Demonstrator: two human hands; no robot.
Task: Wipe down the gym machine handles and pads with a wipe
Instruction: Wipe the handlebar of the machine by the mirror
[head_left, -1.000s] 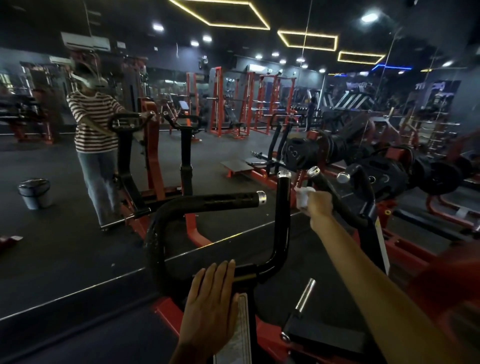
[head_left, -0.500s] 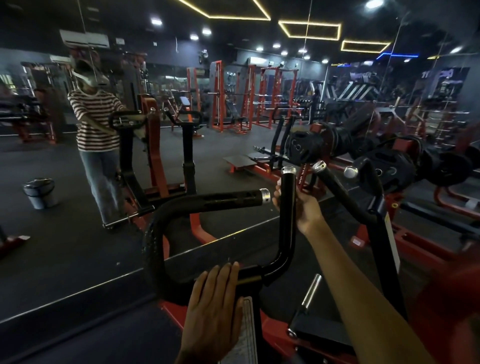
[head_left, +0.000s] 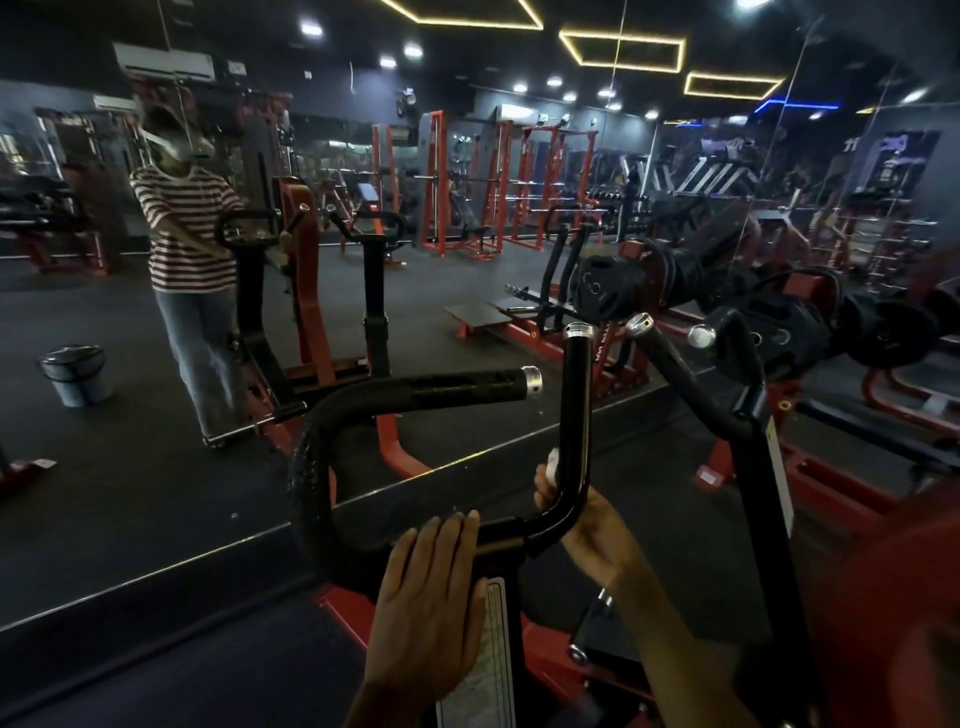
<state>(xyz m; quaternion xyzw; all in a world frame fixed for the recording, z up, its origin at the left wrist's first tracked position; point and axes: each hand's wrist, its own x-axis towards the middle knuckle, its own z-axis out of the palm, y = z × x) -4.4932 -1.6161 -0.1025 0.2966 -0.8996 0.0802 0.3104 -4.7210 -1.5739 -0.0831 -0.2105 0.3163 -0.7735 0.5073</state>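
- Gripping low on the upright black metal handle bar (head_left: 577, 415), the right hand (head_left: 592, 525) curls its fingers round the tube just above the bend, centre-right of the frame; a scrap of white wipe (head_left: 554, 460) shows between fingers and bar.
- Left hand (head_left: 431, 597): flat, fingers straight and pressed together, resting on the black crossbar and the top of the red machine post (head_left: 545, 660), lower centre. It holds nothing.
- Curved black foam-covered handle (head_left: 415, 395) loops from the crossbar up and to the right, ending in a silver cap near the upright bar; the two are apart, with a narrow gap between.
- Upper length of the upright bar, up to its silver cap, is bare.
- A second black angled handle (head_left: 691, 384) stands just right of the upright bar, with open room between them.
- Wall mirror (head_left: 156, 467) fills the left and upper frame; its lower edge runs diagonally across the dark floor. The reflection shows a person in a striped shirt and a grey bucket (head_left: 75, 374) at far left.
- Black weight plates (head_left: 602, 291) sit on red frames at upper right.
- Change from half a second earlier: the right hand was high on the upright bar near its cap; it is now down at the bend. The left hand has kept its place.
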